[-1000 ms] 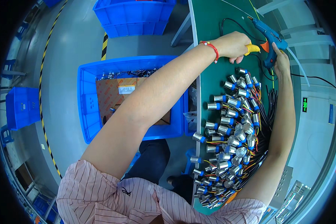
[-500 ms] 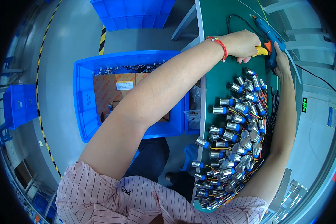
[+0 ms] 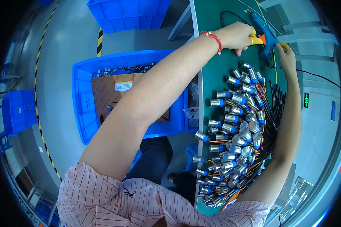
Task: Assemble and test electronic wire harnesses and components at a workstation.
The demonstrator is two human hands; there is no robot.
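A blue hot glue gun (image 3: 262, 27) with an orange trigger (image 3: 262, 39) is at the far end of the green table, its nozzle pointing away. My left hand (image 3: 238, 37), with yellow finger covers and a red bracelet on the wrist, has curled fingers against the trigger. At the gun's rear end is my right hand (image 3: 288, 59), its fingertips pinched together, one in a yellow cover. Whatever lies between those fingertips is too small to make out. Nearer me lies a heap of silver cylindrical parts (image 3: 231, 118) with blue collars and coloured wires.
Black cables (image 3: 271, 130) run from the heap beneath my right forearm. A large blue crate (image 3: 81, 109) with cardboard and wired parts stands left of the table (image 3: 235, 7). Another blue crate (image 3: 129, 15) is farther off. The gun's black cord loops on the table.
My right hand has shifted from around the gun's rear and handle to its back end, fingertips together. The view has shifted slightly; my left hand stays at the trigger.
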